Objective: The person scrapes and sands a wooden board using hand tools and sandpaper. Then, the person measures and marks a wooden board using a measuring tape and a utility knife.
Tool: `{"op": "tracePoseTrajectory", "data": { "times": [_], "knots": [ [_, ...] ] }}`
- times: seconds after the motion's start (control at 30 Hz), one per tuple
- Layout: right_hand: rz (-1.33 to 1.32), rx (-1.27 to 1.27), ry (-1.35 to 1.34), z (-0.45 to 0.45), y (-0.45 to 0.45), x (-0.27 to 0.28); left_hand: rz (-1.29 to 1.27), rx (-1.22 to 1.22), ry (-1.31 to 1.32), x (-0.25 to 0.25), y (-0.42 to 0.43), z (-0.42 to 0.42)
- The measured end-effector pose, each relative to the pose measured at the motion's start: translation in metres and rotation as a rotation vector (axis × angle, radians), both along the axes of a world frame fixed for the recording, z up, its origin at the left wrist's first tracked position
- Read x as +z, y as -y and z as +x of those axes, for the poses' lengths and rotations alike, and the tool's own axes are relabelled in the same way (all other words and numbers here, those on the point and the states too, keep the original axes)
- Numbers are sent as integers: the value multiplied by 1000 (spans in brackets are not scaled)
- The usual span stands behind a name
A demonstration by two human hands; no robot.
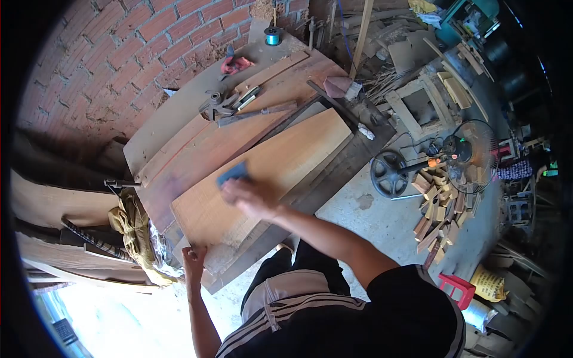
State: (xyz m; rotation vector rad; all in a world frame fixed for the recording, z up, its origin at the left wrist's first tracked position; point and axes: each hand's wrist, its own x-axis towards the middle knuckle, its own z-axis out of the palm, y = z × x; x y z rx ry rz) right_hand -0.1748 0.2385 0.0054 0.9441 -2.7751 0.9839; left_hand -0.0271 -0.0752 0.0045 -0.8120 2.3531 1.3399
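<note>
Right arm (340, 238) outstretched, fingers (237, 190) gripping blue block (231, 173).

Under the right hand (250, 198), the board (298, 149) is pale, matt, smooth-looking wood; the material of the blue block (232, 174) is too blurred to tell. Beyond it, reddish wooden planks (203, 155) look dull, the spool (273, 37) glossy, the brick wall (155, 48) rough. Near the left hand (194, 258), the sack (128, 224) looks creased.

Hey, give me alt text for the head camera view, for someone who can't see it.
A person's right hand, blurred, holds a blue block on a wooden board, with the left hand by the board's lower-left end. Tools lie beyond it, near a brick wall; at right, a fan stands beside a pile of wood pieces.
</note>
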Motion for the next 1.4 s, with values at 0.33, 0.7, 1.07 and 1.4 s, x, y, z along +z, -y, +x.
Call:
{"op": "tracePoseTrajectory", "data": {
  "times": [0.33, 0.7, 1.07, 1.4],
  "knots": [
    [209, -952, -282, -68, -182, -36, -85, -19, -48, 3, -5, 9],
    [163, -43, -227, -11, -3, -10, -74, -15, 31, 5, -36, 38],
    [-257, 85, -185, 46, 169, -28, -173, -75, 10, 10, -35, 37],
    [-45, -243, -296, -41, -36, -35, -184, -38, 33, -7, -30, 41]
  ]
}}
